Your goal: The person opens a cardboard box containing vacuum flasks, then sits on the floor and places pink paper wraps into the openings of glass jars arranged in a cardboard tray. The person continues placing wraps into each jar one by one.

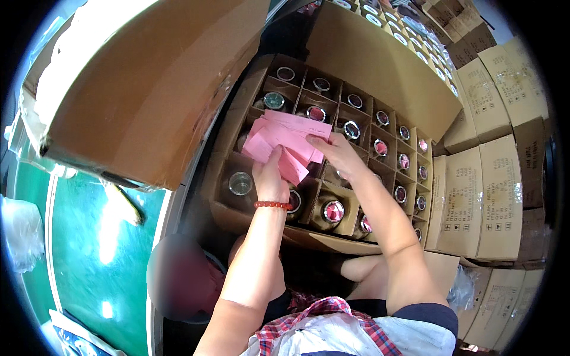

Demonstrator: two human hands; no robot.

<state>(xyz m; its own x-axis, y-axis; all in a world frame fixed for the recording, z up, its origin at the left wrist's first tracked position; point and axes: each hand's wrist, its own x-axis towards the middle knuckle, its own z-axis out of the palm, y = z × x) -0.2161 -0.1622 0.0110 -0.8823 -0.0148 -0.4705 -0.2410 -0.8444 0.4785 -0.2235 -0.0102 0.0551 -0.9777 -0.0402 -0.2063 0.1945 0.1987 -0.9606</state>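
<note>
Holding a fanned stack of pink paper slips [284,141] at the centre of the frame, above an open cardboard box [380,65] divided into cells. Left hand [270,178], with a red bead bracelet [274,205] at the wrist, closed around the lower edge of the slips; right hand [336,153] pinching their right edge with thumb and fingertips. Glass jars [333,211] standing upright in the cells beneath and to the right, stacked sealed cartons [482,196] at the right of the frame, a green floor [101,237] at lower left.

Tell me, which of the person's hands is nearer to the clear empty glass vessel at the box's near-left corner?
Left. The left hand, gripping the pink paper slips, sits just right of the clear glass vessel. The right hand is farther right, fingers on the slips.
</note>
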